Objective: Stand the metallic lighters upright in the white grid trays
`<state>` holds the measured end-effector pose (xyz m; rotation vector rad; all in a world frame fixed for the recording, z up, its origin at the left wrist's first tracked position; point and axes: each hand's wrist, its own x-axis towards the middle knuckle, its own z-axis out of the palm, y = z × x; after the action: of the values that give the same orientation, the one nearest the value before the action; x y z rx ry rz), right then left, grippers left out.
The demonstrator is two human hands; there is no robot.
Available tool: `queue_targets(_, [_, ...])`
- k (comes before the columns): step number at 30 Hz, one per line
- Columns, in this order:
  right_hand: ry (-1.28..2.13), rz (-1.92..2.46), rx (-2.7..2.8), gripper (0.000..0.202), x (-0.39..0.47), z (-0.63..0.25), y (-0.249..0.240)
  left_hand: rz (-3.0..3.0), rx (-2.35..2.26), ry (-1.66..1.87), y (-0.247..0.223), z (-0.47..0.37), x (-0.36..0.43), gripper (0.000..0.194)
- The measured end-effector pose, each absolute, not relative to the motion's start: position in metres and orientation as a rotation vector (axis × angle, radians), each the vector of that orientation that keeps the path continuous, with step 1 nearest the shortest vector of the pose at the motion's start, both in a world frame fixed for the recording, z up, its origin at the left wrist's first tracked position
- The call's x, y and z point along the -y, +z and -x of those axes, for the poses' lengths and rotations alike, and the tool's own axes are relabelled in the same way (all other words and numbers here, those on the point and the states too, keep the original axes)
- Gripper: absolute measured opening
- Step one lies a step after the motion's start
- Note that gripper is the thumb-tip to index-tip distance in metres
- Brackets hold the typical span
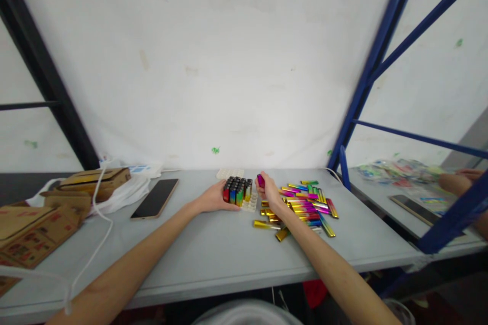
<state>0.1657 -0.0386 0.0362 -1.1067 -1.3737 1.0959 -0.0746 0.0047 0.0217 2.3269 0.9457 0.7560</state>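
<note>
My left hand point(214, 197) curls round the left side of a block of black-topped, shiny lighters point(237, 192). They stand upright, close together, in a pale clear tray point(250, 204) with round holes; holes show along its right side. Just right of the tray, my right hand point(269, 192) is closed round a purple object point(261, 181) that looks like a metallic lighter, raised above the table. Most of it is hidden by the fingers. A loose heap of metallic lighters point(305, 206) in gold, pink, green and blue lies beside and beyond my right forearm.
A second clear tray point(230, 173) lies near the wall. To the left are a phone point(155, 199), cardboard boxes point(41, 226), white plastic bags and a white cable point(99, 233). A blue metal frame point(358, 86) borders the right; beyond it another person's hand point(463, 183) is near plastic packets.
</note>
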Motion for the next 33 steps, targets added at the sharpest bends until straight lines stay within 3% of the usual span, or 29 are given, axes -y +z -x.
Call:
queue_targets(5, [0.997,0.982,1.359,0.065,0.047,-0.166,0.041,-2.373,-0.883,0.752,0.023,0.074,-0.006,0.088])
queue_targets(14, [0.370,1.071,1.664,0.038,0.064,-0.166,0.049,-2.387,-0.920,0.772,0.017,0.074,-0.008,0.093])
queue_targets(22, [0.325,1.128,1.987,0.021,0.065,-0.179,0.044,-2.410,-0.937,0.787,0.016,0.074,-0.009,0.087])
queue_targets(33, [0.347,1.063,2.165,0.023,0.068,-0.185,0.047,-2.415,-0.974,0.792,0.017,0.075,-0.008,0.085])
